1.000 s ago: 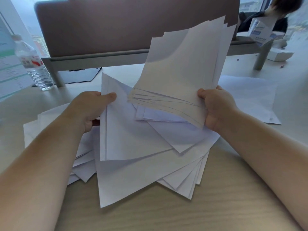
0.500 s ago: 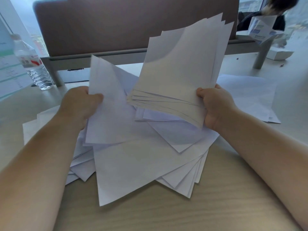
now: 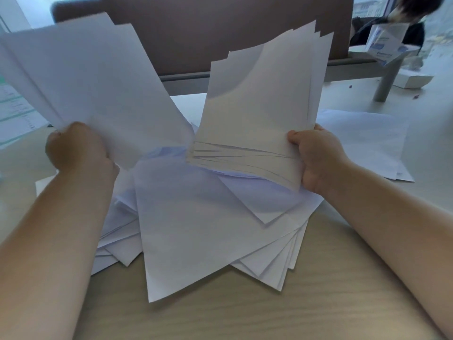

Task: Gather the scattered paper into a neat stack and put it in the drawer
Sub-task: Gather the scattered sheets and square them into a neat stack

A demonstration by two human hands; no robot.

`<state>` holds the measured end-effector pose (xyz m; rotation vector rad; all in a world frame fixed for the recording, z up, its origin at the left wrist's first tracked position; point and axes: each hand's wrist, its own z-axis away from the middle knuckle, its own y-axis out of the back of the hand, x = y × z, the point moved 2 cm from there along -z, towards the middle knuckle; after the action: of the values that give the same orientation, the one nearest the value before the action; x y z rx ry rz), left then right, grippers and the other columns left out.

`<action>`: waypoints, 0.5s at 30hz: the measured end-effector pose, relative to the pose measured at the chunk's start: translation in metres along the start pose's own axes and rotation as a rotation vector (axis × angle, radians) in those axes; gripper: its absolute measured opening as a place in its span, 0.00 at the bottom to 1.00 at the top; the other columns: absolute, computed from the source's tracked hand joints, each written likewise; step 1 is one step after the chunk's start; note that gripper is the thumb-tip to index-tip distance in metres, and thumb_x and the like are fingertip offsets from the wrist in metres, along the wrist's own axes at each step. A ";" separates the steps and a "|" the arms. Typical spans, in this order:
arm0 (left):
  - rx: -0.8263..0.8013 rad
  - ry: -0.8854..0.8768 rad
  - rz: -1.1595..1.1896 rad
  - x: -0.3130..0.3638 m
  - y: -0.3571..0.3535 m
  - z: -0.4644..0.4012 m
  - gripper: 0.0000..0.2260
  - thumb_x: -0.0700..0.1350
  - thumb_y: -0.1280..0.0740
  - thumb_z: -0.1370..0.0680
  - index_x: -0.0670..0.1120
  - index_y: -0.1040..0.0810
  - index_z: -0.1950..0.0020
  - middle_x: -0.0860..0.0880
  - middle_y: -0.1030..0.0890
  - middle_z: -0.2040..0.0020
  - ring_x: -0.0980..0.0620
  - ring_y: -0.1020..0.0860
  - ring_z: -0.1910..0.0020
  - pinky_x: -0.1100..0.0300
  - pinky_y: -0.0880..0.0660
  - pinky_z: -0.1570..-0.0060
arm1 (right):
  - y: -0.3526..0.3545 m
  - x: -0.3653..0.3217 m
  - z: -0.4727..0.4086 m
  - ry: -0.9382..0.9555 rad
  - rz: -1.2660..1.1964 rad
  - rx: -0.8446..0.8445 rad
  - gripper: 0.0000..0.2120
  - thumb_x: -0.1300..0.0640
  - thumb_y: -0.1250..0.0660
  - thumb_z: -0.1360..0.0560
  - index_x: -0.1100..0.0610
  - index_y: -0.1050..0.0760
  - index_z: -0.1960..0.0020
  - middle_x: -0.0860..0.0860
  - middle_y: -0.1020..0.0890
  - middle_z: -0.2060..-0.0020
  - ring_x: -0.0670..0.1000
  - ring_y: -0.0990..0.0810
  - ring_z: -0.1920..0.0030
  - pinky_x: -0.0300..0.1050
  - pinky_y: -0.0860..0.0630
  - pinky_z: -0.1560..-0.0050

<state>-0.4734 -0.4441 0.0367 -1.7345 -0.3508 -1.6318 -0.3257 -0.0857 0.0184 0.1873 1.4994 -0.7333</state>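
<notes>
My right hand (image 3: 316, 160) grips a fanned bundle of white sheets (image 3: 259, 106) by its lower right corner and holds it upright above the desk. My left hand (image 3: 76, 146) grips a couple of white sheets (image 3: 98, 77) lifted high at the left, blurred by motion. Under both hands lies a messy pile of white paper (image 3: 196, 222) spread across the wooden desk (image 3: 245, 307). Further sheets (image 3: 362, 141) lie flat at the right. No drawer is in view.
A brown partition panel (image 3: 220, 28) on a grey rail closes off the back of the desk. A grey post (image 3: 384, 84) and a white box (image 3: 414, 81) stand at the back right, where another person sits. A printed sheet (image 3: 17, 111) lies at the far left.
My left hand has lifted its sheets up and to the left, off the pile, and they now hide the water bottle. My right hand keeps its bundle almost still.
</notes>
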 end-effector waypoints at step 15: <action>-0.252 0.074 -0.145 -0.008 -0.001 0.016 0.06 0.37 0.30 0.25 0.44 0.24 0.50 0.42 0.19 0.50 0.39 0.18 0.44 0.58 0.23 0.51 | -0.004 -0.001 0.005 0.026 0.101 -0.050 0.12 0.68 0.36 0.22 0.53 0.20 0.50 0.51 0.14 0.62 0.55 0.16 0.62 0.51 0.17 0.67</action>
<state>-0.4630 -0.4313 0.0306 -1.8628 -0.2488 -1.9075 -0.3238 -0.0908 0.0211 0.2333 1.5200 -0.6140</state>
